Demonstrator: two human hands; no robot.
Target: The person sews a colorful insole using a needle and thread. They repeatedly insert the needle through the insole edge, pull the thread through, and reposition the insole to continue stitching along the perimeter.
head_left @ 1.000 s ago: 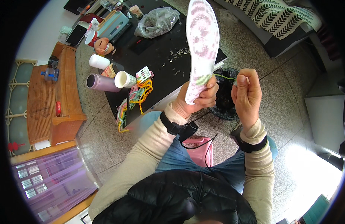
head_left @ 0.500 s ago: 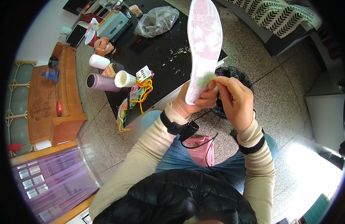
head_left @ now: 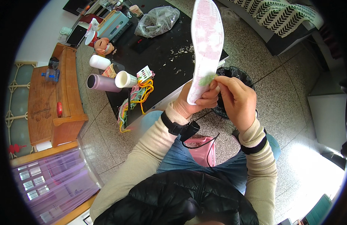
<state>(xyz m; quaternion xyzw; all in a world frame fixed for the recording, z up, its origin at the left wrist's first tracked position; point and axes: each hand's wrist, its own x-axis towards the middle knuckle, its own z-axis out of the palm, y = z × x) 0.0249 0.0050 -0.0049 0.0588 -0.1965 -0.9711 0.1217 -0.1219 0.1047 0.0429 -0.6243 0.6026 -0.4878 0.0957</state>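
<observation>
Gripping insole [head_left: 205,45], both hands [head_left: 218,98] closed

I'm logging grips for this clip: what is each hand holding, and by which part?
The left hand holds a white-and-pink shoe insole by its lower end. The right hand pinches at a green patch there.

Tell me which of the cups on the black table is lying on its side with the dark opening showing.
The purple tumbler at the table's left edge; the white cup beside it shows a pale inside.
</observation>
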